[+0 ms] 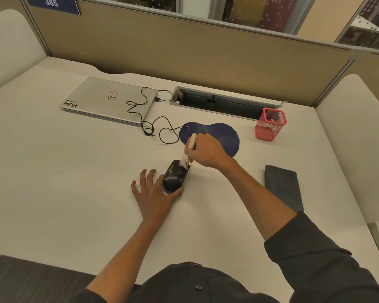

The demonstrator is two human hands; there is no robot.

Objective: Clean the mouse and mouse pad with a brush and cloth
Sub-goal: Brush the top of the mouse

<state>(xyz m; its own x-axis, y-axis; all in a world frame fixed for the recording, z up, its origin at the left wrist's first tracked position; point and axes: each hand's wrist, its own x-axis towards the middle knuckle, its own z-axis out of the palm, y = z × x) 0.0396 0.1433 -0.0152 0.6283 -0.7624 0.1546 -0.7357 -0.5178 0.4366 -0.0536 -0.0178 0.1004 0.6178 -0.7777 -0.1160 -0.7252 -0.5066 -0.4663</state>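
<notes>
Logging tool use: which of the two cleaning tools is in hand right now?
The brush, gripped in the right hand with bristles on the mouse. The dark cloth lies folded on the desk, untouched.

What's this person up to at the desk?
They are cleaning a computer mouse. The left hand steadies it on the desk while the right hand works a small brush over its front. The blue mouse pad lies beyond, and a folded grey cloth waits untouched to the right.
</notes>
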